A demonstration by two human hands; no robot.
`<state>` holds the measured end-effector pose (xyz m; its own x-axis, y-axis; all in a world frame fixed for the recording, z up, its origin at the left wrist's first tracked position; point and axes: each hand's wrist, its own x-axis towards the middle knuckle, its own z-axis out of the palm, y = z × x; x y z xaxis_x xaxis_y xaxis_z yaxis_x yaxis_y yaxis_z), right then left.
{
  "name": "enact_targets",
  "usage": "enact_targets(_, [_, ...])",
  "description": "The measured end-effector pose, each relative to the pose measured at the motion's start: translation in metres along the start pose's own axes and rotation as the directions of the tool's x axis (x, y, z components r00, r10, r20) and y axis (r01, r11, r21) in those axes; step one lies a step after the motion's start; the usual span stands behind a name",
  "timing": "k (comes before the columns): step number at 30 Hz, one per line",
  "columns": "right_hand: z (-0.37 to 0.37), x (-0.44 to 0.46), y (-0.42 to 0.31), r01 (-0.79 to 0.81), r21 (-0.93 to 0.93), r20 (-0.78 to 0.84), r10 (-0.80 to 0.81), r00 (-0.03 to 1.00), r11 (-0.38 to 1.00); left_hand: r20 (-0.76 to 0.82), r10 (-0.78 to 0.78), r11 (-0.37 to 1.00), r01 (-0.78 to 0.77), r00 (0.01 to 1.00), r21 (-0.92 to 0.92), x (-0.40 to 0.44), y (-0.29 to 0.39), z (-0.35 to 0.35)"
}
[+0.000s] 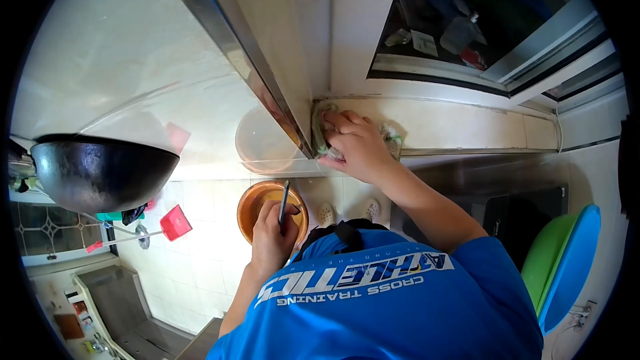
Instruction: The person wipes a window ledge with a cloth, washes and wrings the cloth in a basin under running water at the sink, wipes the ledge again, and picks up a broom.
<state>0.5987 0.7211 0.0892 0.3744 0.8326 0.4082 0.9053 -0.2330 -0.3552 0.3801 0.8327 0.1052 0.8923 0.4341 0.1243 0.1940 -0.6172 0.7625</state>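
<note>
My left hand [272, 235] is closed around a slim dark-handled tool [285, 199] that points upward; its exact kind is unclear. Below that hand is an orange-brown basin [250, 210], partly covered by my hand and forearm. My right hand [359, 143] presses a crumpled greenish-white cloth [392, 139] onto the pale window ledge [460, 120], at the corner beside the metal-edged panel. Part of the cloth shows on each side of my fingers.
A dark wok [103, 172] juts in at the left. Beyond it are a red dustpan [175, 223] and tiled floor [200, 253]. The window frame [440, 73] rises over the ledge. Green and blue basins [557, 263] stand on edge at the right.
</note>
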Motion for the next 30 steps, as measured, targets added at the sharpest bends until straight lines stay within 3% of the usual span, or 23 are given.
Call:
enact_targets(5, [-0.001,-0.012,0.005,0.140,0.011,0.025,-0.140,0.990,0.990,-0.008,-0.028,1.000,0.028,1.000,-0.012,0.003,0.001,0.005])
enact_targets(7, [-0.004,-0.016,0.011,0.079,0.261,0.020,-0.087,0.996,0.962,-0.059,0.045,0.999,-0.045,0.997,0.002,0.002,-0.003,0.008])
enact_targets(8, [-0.002,-0.027,0.018,0.087,0.261,0.021,-0.095,0.995,0.961,-0.067,0.044,0.999,-0.044,0.997,0.003,0.002,-0.002,0.007])
enact_targets(9, [0.000,-0.042,0.024,-0.212,0.688,0.104,0.195,0.975,0.694,-0.077,0.009,1.000,-0.010,0.997,-0.006,0.000,-0.001,0.006])
enact_targets(11, [-0.007,-0.061,0.042,-0.411,0.894,0.318,0.392,0.863,0.180,-0.084,-0.032,0.999,0.030,0.996,-0.019,-0.003,-0.001,0.007])
enact_targets(12, [-0.023,-0.059,0.046,-0.282,0.942,0.334,0.414,0.847,-0.183,-0.100,-0.045,0.999,0.044,0.994,-0.020,-0.004,-0.003,0.008])
enact_targets(13, [-0.036,-0.056,0.048,-0.101,0.851,0.358,0.429,0.829,-0.515,-0.115,-0.059,0.998,0.057,0.992,-0.022,-0.004,-0.003,0.009])
enact_targets(16, [-0.062,-0.047,0.046,0.032,0.781,0.302,0.421,0.855,-0.624,-0.126,-0.043,0.999,0.042,0.991,-0.005,-0.003,-0.001,0.011])
enact_targets(18, [-0.043,-0.068,0.081,0.001,0.826,0.320,0.470,0.823,-0.564,-0.121,-0.036,0.999,0.034,0.992,-0.019,-0.002,-0.002,0.013])
enact_targets(20, [-0.027,-0.087,0.110,-0.094,0.897,0.377,0.638,0.671,-0.431,-0.153,-0.007,1.000,0.007,0.988,-0.003,-0.001,0.001,0.015])
enact_targets(25, [-0.036,-0.094,0.116,-0.063,0.906,0.359,0.683,0.636,-0.418,-0.156,-0.044,0.999,0.041,0.987,-0.024,0.001,0.000,0.021])
enact_targets(27, [-0.057,-0.079,0.102,-0.162,0.974,0.206,0.924,0.323,-0.160,-0.156,-0.015,1.000,0.013,0.988,-0.012,0.003,0.002,0.025])
enact_targets(28, [-0.064,-0.080,0.107,-0.160,0.974,0.204,0.926,0.319,-0.159,-0.162,0.006,1.000,-0.006,0.987,0.002,0.004,0.003,0.027])
enact_targets(29, [-0.072,-0.084,0.114,-0.479,0.853,0.010,0.910,0.414,0.209,-0.155,0.008,1.000,-0.008,0.988,0.001,0.004,0.005,0.028])
enact_targets(30, [-0.076,-0.087,0.119,-0.669,0.520,-0.119,0.821,0.558,0.531,-0.150,-0.006,1.000,0.006,0.989,0.001,0.004,0.006,0.029])
